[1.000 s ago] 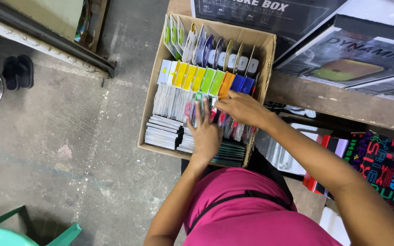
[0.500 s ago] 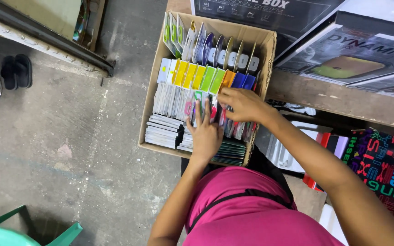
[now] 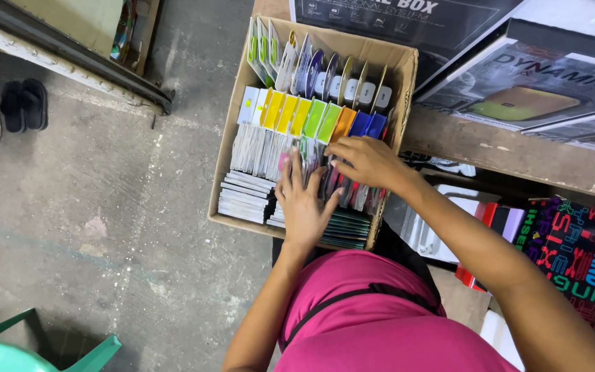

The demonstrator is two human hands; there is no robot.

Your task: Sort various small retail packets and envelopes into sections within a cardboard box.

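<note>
Left hand (image 3: pixel 302 203) flat, fingers spread, pressing upright packets (image 3: pixel 270 153) in cardboard box (image 3: pixel 232 148); right hand (image 3: pixel 366 162) just beside, fingertips curled into same row, pinching nothing visible.

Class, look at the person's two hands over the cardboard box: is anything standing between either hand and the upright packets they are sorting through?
Nothing visible does. The left hand lies with fingers spread on the row of upright packets, and the right hand rests on the same row inside the cardboard box. Both touch the packets directly.
</note>
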